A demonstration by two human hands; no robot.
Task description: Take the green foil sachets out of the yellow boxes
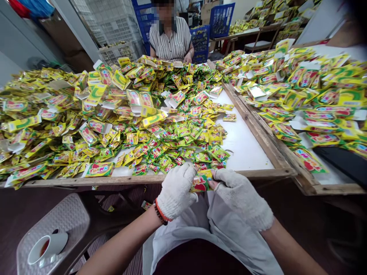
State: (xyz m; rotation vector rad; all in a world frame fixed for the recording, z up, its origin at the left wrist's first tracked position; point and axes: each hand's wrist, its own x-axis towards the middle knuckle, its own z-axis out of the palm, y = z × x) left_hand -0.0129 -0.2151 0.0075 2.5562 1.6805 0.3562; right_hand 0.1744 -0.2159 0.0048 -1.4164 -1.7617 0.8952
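Note:
Both my hands wear white knit gloves and meet at the near edge of the table. My left hand (176,190) is closed around a small stack of green, yellow and red sachets (201,181). My right hand (239,194) pinches the same stack from the right side, fingers curled. Just beyond my hands lies a big heap of loose sachets (160,145) and flat yellow-green cartons (97,169) spread over the white table top (246,145) with its wooden rim.
A second wooden-rimmed table (315,187) piled with cartons stands to the right. Across the heap sits a person in a striped shirt (171,38), hands on the pile. Blue crates (220,19) stand behind. A cup (46,248) rests on a stool at lower left.

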